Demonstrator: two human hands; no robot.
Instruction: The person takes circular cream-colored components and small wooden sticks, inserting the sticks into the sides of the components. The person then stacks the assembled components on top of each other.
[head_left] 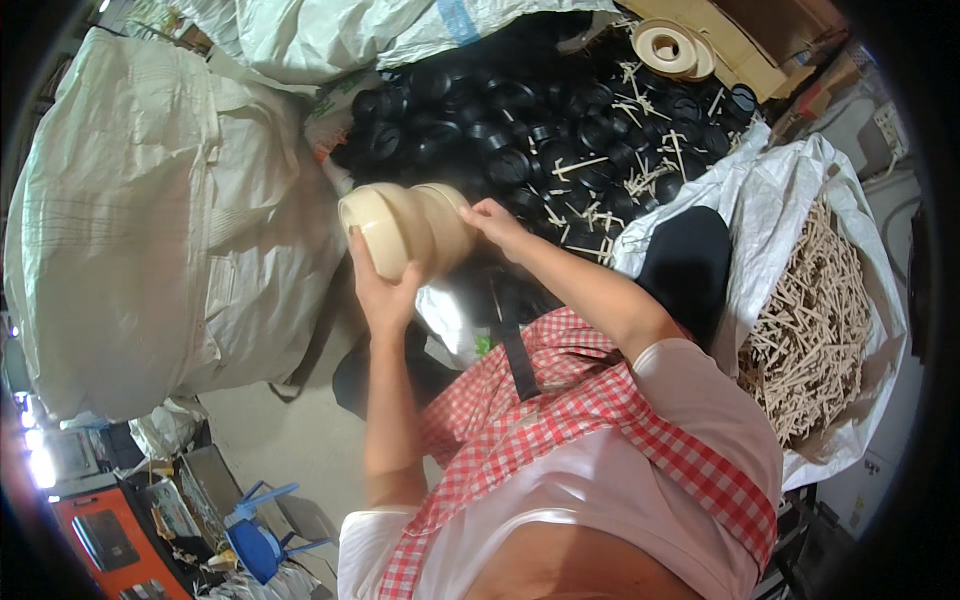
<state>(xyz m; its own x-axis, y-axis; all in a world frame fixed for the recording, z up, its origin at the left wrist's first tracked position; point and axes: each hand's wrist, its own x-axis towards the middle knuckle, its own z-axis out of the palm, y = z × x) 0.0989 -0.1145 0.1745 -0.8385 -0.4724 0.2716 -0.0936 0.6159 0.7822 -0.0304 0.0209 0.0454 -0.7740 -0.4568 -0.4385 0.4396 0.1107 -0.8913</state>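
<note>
In front of me I hold cream round plastic parts (400, 225), shaped like shallow bowls and lying on their sides against each other. My left hand (384, 295) grips the near left one from below, fingers and thumb spread round its rim. At the right end, my right hand (495, 222) pinches the edge with thumb and fingertips. Whether the parts are joined or merely stacked, I cannot tell. Just beyond them lies a large heap of black round plastic parts (500, 130), with thin cream sticks (640, 180) scattered over its right side.
A bulging white woven sack (130, 220) fills the left. To the right, an open white sack (740, 190) holds many cream sticks (810, 330). Cream rings (672, 48) rest by a cardboard box (745, 45) at the far right. A blue stool (258, 545) stands lower left.
</note>
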